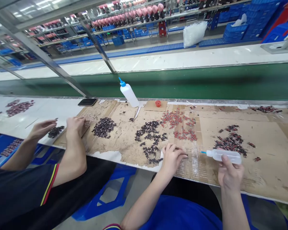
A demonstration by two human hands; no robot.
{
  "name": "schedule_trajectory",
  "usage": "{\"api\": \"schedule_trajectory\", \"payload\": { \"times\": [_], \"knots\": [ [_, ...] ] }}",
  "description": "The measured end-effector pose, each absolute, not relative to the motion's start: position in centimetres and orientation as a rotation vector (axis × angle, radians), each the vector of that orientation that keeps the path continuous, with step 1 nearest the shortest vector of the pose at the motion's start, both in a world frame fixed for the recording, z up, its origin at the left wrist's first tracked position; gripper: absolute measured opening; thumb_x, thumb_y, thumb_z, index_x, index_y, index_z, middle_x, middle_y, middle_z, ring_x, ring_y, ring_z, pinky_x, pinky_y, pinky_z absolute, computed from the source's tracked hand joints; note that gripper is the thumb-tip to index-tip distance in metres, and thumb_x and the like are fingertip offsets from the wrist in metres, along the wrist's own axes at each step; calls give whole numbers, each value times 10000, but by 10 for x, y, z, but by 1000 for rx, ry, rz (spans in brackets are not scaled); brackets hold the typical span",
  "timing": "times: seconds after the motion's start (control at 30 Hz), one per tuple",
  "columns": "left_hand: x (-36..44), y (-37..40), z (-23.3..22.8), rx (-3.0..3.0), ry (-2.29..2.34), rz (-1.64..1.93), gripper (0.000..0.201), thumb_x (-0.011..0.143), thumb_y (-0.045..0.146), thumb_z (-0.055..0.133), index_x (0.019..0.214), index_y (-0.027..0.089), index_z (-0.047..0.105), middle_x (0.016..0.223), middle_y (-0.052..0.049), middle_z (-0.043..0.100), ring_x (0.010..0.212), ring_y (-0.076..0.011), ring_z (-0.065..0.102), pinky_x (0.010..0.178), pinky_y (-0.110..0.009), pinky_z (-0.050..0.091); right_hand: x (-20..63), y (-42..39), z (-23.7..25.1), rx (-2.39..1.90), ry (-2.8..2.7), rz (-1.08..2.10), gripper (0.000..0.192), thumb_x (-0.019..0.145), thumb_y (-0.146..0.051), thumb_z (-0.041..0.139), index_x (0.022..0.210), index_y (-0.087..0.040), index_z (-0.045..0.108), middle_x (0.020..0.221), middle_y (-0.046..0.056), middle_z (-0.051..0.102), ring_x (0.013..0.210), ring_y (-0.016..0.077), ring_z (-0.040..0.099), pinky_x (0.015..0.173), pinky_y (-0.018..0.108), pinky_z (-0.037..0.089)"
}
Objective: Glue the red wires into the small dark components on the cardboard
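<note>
My right hand (230,174) is wrapped round a translucent squeeze bottle (227,156), which lies almost level with its blue nozzle pointing left. My left hand (171,158) is low over the cardboard (208,175), its fingertips pinched on a small dark part (186,156) that is mostly hidden. Beside my left hand lies a pile of small black parts (151,137). Beyond it are small red parts (174,118). Past the bottle in my right hand spreads a heap of black-and-red pieces (231,140).
A second squeeze bottle (129,94) stands tilted in view near the back, by a red cap (157,103). At left, a co-worker's hands (75,124) work beside another black pile (104,127). A phone (87,102) lies farther back. A green belt (182,84) borders the table.
</note>
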State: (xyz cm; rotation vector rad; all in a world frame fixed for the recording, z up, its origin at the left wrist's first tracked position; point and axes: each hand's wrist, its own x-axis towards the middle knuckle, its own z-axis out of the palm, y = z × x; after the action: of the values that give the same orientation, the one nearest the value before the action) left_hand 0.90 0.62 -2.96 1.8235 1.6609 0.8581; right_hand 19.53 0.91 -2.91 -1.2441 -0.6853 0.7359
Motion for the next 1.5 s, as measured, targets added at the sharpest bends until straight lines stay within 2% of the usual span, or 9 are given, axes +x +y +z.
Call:
{"api": "schedule_trajectory", "payload": {
  "times": [0.17,0.33,0.5,0.7,0.9,1.1,1.5],
  "knots": [
    [1,3,-28,1806,1580,801,198,778,185,740,948,287,741,982,-26,760,1072,-232,600,947,-432,348,179,1,-27,-1390,-873,615,328,678,-486,735,683,-165,666,639,52,689,558,183,618,522,287,477],
    [1,1,-29,1756,1603,804,186,797,155,699,920,286,748,969,-32,768,1072,-232,631,961,-445,363,171,-6,-30,-1539,-1166,424,352,738,-517,677,619,-190,629,547,26,639,500,171,579,515,280,453],
    [2,2,-24,1723,1617,802,163,778,154,714,884,272,752,933,-31,774,1039,-229,650,952,-430,361,166,-3,-25,-1531,-1360,275,350,784,-508,621,595,-216,590,547,30,623,493,167,556,527,283,449],
    [2,3,-22,1711,1622,797,156,770,148,724,858,274,750,925,-22,774,1045,-228,653,942,-420,345,164,0,-22,-1465,-1430,251,309,809,-428,623,590,-218,561,534,19,600,469,154,535,512,274,437],
    [2,3,-25,1720,1630,813,143,762,155,730,850,266,750,907,-30,778,1048,-236,657,950,-434,346,163,-1,-23,-1469,-1432,231,327,817,-431,622,579,-217,557,520,14,586,466,152,531,501,270,424],
    [2,3,-24,1714,1638,795,142,757,153,737,835,271,747,888,-18,780,1051,-233,658,957,-441,334,165,-2,-26,-1488,-1402,221,279,823,-416,625,647,-199,613,589,40,644,492,160,556,520,274,437],
    [5,0,-22,1764,1683,777,135,789,165,722,850,283,748,900,3,779,1025,-204,657,973,-412,307,165,-1,-26,-1473,-1351,289,313,789,-415,656,581,-189,592,520,3,598,447,129,513,482,251,406]
  ]
}}
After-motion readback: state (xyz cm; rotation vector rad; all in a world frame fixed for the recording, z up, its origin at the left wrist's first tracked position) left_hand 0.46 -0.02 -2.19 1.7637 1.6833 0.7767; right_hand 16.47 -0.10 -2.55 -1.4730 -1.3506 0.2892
